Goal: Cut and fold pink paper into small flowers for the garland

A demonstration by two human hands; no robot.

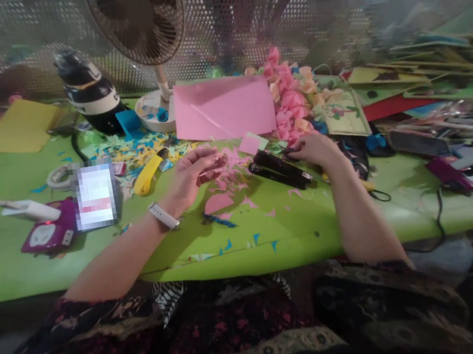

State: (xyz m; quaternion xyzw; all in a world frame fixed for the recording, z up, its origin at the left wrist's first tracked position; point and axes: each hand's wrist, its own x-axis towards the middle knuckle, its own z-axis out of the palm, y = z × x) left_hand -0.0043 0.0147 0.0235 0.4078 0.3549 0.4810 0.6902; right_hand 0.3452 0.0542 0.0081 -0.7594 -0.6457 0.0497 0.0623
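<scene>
My left hand (193, 175) hovers over the green table (274, 237), fingers pinched on a small pink paper piece (213, 173). A white watch sits on that wrist. My right hand (316, 148) rests on the back end of a black stapler (279, 170) and grips it. Pink paper scraps (232, 180) lie between both hands. A larger pink cut-out (217, 203) lies just below the left hand. A pile of pink paper flowers (290, 101) stands behind the right hand, beside a pink sheet (222, 108).
A desk fan (143, 29) stands at the back centre, a black and white bottle (90, 92) to its left. Yellow paper (21, 125), a yellow cutter (147, 173), a white charger (26, 209) and a purple device (48, 232) lie left. Stacked cards (420, 80) and phones (467, 174) crowd the right.
</scene>
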